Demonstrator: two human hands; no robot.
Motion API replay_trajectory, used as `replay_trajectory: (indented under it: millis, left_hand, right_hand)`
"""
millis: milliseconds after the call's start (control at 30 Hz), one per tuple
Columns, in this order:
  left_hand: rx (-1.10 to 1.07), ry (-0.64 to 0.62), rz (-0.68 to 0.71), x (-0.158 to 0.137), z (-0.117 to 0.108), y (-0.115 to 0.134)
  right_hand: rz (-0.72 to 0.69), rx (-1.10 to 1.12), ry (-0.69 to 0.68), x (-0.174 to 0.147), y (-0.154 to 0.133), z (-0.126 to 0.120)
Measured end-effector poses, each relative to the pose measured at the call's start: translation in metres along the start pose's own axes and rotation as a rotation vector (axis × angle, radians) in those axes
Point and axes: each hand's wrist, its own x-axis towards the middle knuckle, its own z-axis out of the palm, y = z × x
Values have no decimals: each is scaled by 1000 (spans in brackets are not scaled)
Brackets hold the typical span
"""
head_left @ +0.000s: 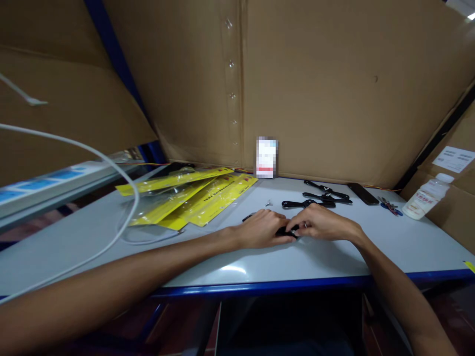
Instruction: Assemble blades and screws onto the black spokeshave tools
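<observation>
A black spokeshave [282,231] lies on the table, mostly covered by my hands; one handle end shows to the left of my fingers. My left hand [264,228] rests over it and holds it down, fingers closed around it. At its middle, my right hand [313,221] is closed in a pinch, fingertips touching a small shiny spot; what they hold is too small to make out. Several more black spokeshaves [322,198] lie just beyond my right hand. A small silver metal piece [269,203] sits on the table beyond my left hand.
Yellow-card plastic packages [218,198] pile up at the left. A phone [266,157] leans on the cardboard wall [334,99]. Right of the tools are a dark phone-like slab [362,194], keys [390,206] and a white bottle [426,198]. A white cable [122,170] arcs across the left.
</observation>
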Motion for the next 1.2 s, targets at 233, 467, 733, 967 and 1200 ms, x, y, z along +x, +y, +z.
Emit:
replay_trajectory:
  millis: [233, 467, 733, 967, 1200]
  left_hand:
    - [17, -12, -12, 0, -1, 2]
    - [26, -13, -4, 0, 0, 1]
    - [53, -6, 7, 0, 1, 0]
    - [48, 10, 21, -1, -1, 2]
    - [41, 12, 3, 0, 0, 2]
  right_hand:
    - [20, -65, 11, 0, 2, 3]
    - [-6, -23, -18, 0, -3, 1]
    - [35, -123, 33, 0, -1, 3]
    - [109, -146, 27, 1, -6, 2]
    - [12, 4, 11, 2, -5, 4]
